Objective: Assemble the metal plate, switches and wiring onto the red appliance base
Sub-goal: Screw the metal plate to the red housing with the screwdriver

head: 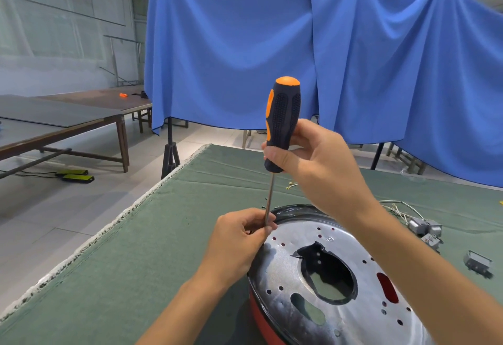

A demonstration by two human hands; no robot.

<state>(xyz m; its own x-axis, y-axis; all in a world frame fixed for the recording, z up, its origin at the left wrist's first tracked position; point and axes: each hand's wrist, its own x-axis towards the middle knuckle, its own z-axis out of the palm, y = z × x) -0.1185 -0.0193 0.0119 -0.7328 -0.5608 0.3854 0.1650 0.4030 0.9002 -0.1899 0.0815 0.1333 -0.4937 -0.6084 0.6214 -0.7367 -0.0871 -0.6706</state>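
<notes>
My screwdriver (pixel 283 124) has a matt, knobbly rubber handle and smooth steel shaft; beneath it, the metal plate (pixel 313 287) looks dull and scuffed on rough green cloth (pixel 152 249).

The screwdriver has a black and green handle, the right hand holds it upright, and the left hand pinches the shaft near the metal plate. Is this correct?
One detail is wrong: the head view shows the screwdriver handle is black and orange, not green. The rest stands: the right hand holds it upright, and the left hand pinches the shaft near the metal plate.
</notes>
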